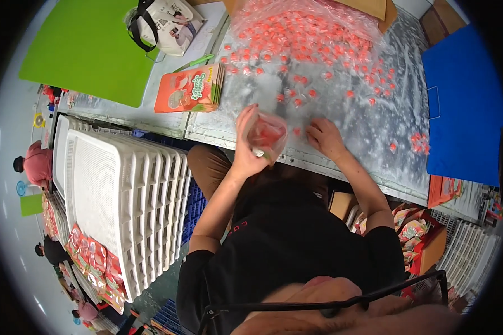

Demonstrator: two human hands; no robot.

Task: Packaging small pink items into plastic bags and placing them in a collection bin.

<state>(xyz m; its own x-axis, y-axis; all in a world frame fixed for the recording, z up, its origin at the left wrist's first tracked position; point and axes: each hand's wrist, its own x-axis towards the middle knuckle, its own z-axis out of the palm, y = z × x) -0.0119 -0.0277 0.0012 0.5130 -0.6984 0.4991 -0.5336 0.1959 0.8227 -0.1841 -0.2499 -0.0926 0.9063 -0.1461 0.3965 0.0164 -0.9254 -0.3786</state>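
Note:
My left hand (245, 146) is wrapped round a clear-fronted plastic pouch (268, 134) at the near edge of the metal table (346, 125). Red pieces show inside the pouch. My right hand (325, 138) rests low over the tabletop to the right, its fingers curled together and pointing left. Whatever those fingers hold, if anything, is hidden. Just left of them lies a small red wrapped candy (296, 132). Farther back, a large heap of the same wrapped candies (307, 36) spills from a clear plastic liner, with loose ones scattered toward me.
A stack of flat printed pouches (190, 89) lies left of the pouch, beside a green-handled tool (198, 61). Green (89, 50) and blue (464, 106) boards flank the table. Stacked white trays (123, 167) stand at left. A tote bag (170, 25) sits behind; other people work far left.

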